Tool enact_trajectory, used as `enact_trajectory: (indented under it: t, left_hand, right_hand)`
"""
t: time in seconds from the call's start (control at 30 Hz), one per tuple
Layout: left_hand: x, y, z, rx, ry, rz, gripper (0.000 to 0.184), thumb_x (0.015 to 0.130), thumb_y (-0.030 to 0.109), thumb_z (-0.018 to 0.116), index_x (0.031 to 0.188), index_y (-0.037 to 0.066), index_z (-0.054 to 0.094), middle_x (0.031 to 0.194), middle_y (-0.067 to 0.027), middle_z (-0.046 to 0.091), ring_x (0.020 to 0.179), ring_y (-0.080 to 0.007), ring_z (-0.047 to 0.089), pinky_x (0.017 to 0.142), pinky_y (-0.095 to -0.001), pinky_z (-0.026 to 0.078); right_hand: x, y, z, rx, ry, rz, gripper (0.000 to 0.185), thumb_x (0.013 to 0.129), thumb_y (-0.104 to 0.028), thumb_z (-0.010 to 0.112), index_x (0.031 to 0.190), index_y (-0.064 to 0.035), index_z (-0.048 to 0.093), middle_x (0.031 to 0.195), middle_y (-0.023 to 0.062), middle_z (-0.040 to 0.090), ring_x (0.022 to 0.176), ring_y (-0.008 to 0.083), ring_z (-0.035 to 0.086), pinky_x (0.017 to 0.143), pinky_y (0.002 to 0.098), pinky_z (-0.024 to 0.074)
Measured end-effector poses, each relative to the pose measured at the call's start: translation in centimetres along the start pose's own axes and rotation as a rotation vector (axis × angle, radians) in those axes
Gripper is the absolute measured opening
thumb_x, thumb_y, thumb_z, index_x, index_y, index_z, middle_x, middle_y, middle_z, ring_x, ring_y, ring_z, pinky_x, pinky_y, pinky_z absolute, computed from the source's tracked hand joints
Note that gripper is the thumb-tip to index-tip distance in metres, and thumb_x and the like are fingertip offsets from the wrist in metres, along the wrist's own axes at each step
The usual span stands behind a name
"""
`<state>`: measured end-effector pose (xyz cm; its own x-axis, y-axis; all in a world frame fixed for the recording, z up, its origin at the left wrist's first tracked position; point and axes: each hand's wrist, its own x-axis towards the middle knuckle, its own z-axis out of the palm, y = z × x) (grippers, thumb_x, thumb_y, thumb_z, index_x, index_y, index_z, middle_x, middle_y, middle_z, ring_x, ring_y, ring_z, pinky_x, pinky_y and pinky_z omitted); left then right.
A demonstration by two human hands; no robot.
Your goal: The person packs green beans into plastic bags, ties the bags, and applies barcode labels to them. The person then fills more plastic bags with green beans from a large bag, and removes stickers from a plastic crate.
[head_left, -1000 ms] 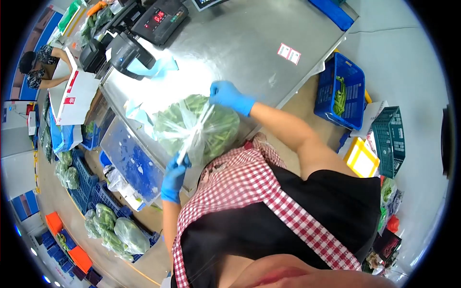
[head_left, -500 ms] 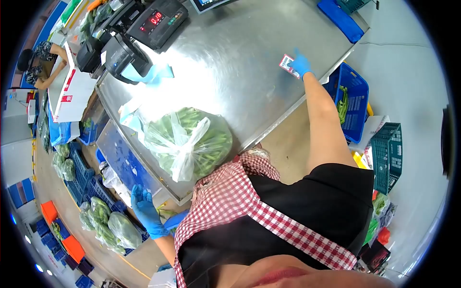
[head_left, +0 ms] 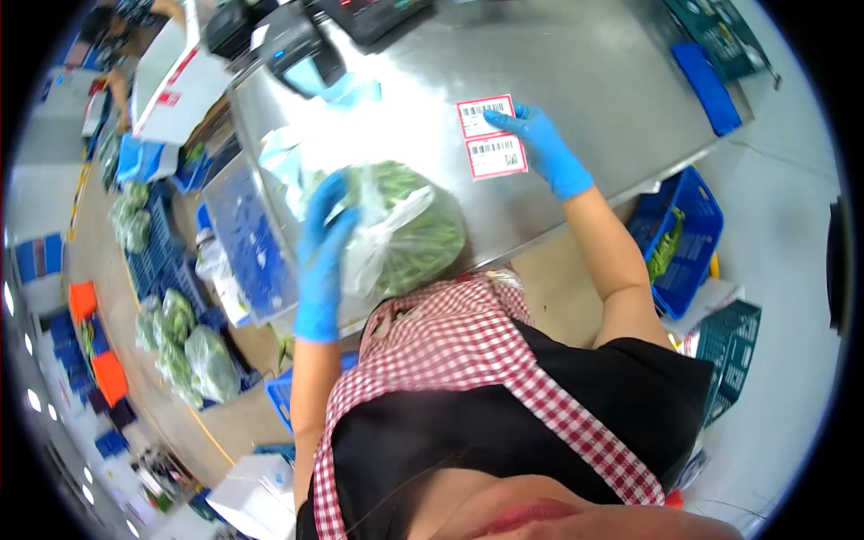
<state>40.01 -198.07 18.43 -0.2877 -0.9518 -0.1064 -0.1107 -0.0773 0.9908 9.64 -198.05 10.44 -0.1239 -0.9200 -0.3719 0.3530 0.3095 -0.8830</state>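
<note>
A clear plastic bag of green vegetables (head_left: 418, 236), its top knotted, rests at the near edge of the steel table. My left hand (head_left: 324, 256), in a blue glove, is at the bag's left side with its fingers apart; whether it presses on the plastic I cannot tell. Between the thumb and fingers of my right hand (head_left: 547, 151), also gloved in blue, are red-bordered barcode labels (head_left: 493, 157), two joined one above the other. They are held over the table, to the right of the bag.
Light-blue paper strips (head_left: 346, 92) trail from a black label printer (head_left: 301, 49) at the back left. A blue crate with green vegetables (head_left: 688, 225) stands right of the steel table (head_left: 612, 99). Bagged vegetables (head_left: 211, 360) lie on crates at left. Another person's arm shows top left.
My left hand has come up from beside the table to the bag's left side. My right hand has moved left and closer with the labels, which now face the camera.
</note>
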Motion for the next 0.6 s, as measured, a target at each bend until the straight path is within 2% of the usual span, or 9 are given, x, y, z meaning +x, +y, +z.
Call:
enact_trajectory:
  t: [0.07,0.13,0.23,0.33,0.37,0.47,0.5,0.6]
  left_hand:
    - [0.6,0.3,1.8,0.006,-0.108,0.043,0.058,0.078,0.011,0.06,0.129,0.003,0.033,0.123,-0.0137,0.043,0.114,-0.0189,0.04,0.091,-0.0308,0.036]
    - [1.2,-0.1,2.7,-0.212,-0.214,0.016,0.069,0.074,0.005,0.065,0.133,0.005,0.028,0.113,-0.0153,0.05,0.109,-0.019,0.046,0.088,-0.0306,0.039]
    - [0.0,1.2,2.1,-0.313,-0.173,-0.011,0.075,0.072,-0.001,0.064,0.135,0.008,0.024,0.099,-0.0124,0.057,0.095,-0.0157,0.054,0.084,-0.0295,0.043]
    - [-1.2,1.0,0.6,-0.326,-0.069,0.111,0.077,0.073,-0.004,0.062,0.136,0.01,0.021,0.089,-0.0074,0.06,0.084,-0.0131,0.057,0.08,-0.0274,0.045]
    - [-1.5,0.3,-0.2,-0.267,-0.085,0.162,0.065,0.073,-0.002,0.063,0.131,0.01,0.035,0.091,-0.0075,0.06,0.086,-0.012,0.056,0.08,-0.0263,0.045]
    - [-1.9,-0.7,-2.4,0.014,-0.168,0.246,0.049,0.072,0.001,0.066,0.118,0.006,0.05,0.091,-0.0061,0.06,0.086,-0.0107,0.056,0.079,-0.0241,0.044]
    - [-2.4,-0.3,-2.6,-0.116,-0.102,0.106,0.034,0.071,0.004,0.067,0.104,0.003,0.059,0.09,-0.0055,0.061,0.084,-0.01,0.056,0.076,-0.0233,0.044]
    - [-2.8,-0.2,-3.8,-0.083,-0.083,0.092,0.029,0.071,0.004,0.068,0.099,0.001,0.06,0.088,-0.0053,0.062,0.082,-0.01,0.056,0.074,-0.0238,0.045]
  right_hand:
    - [-2.0,-1.0,5.6,0.046,-0.109,-0.066,0.033,0.077,-0.023,0.066,0.098,0.0024,0.059,0.087,0.0095,0.064,0.072,0.0121,0.061,0.066,0.024,0.0496]
    - [-3.5,-1.3,9.3,0.054,-0.162,-0.089,0.032,0.078,-0.022,0.065,0.097,0.0022,0.059,0.087,0.0098,0.064,0.071,0.0117,0.061,0.065,0.0235,0.0498]
    - [-5.0,-1.4,12.9,0.075,-0.162,-0.123,0.031,0.079,-0.022,0.064,0.098,0.0023,0.059,0.086,0.0103,0.064,0.072,0.0119,0.061,0.063,0.0233,0.0494]
    - [-5.7,-0.5,15.0,0.207,-0.142,-0.122,0.03,0.08,-0.022,0.062,0.097,0.0024,0.06,0.085,0.0096,0.064,0.072,0.0122,0.061,0.063,0.023,0.0492]
    - [-6.4,-0.6,15.8,0.165,-0.119,-0.102,0.028,0.08,-0.021,0.062,0.096,0.0025,0.06,0.085,0.0093,0.063,0.072,0.0124,0.061,0.063,0.023,0.0492]
    - [-6.7,0.6,16.9,0.141,-0.192,-0.096,0.028,0.079,-0.02,0.063,0.096,0.0028,0.06,0.085,0.0093,0.063,0.073,0.0125,0.061,0.063,0.0232,0.0491]
    - [-7.2,0.4,17.5,0.164,-0.182,-0.097,0.028,0.079,-0.018,0.063,0.097,0.003,0.06,0.085,0.0097,0.063,0.073,0.0126,0.061,0.063,0.0233,0.0491]
    - [-7.6,0.8,18.6,0.163,-0.196,-0.066,0.028,0.079,-0.017,0.063,0.097,0.0031,0.06,0.086,0.0101,0.063,0.073,0.0127,0.061,0.064,0.0229,0.0491]
